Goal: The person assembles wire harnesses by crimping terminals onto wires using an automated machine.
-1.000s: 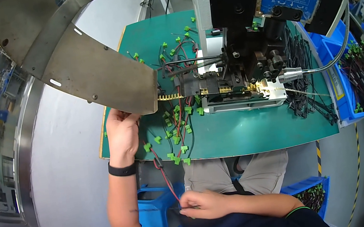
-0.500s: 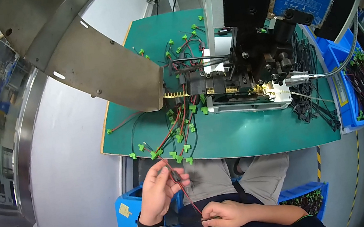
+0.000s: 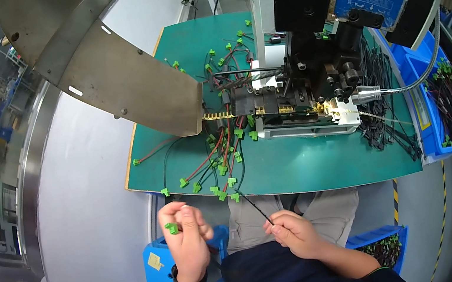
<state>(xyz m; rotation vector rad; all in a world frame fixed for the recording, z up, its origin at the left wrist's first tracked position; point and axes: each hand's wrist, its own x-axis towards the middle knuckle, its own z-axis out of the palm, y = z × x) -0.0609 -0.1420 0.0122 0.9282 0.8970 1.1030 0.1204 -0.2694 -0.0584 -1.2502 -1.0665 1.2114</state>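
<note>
My left hand (image 3: 185, 234) is raised left of my lap, its fingers curled in. A green connector (image 3: 172, 228) pokes out at its outer side; whatever wire runs from it is hidden by the hand. In front of my lap, my right hand (image 3: 294, 234) pinches one end of a thin black wire (image 3: 257, 208). That wire slants up and left to the table's front edge. Just beyond it, several red and black wires with green connectors (image 3: 232, 182) lie in a tangle on the green table (image 3: 296, 168).
A black press machine (image 3: 311, 76) stands on the table, fed by a brass terminal strip (image 3: 217, 116) from a metal guide (image 3: 126, 80). Black wires (image 3: 379, 124) pile up at its right. Blue bins (image 3: 420, 102) of wires hang at the table's right; another bin (image 3: 400, 252) sits lower.
The red-and-black lead with a dark block is no longer stretched between my hands. My left hand has shifted left with a green connector; my right has moved up and right with a black wire.
</note>
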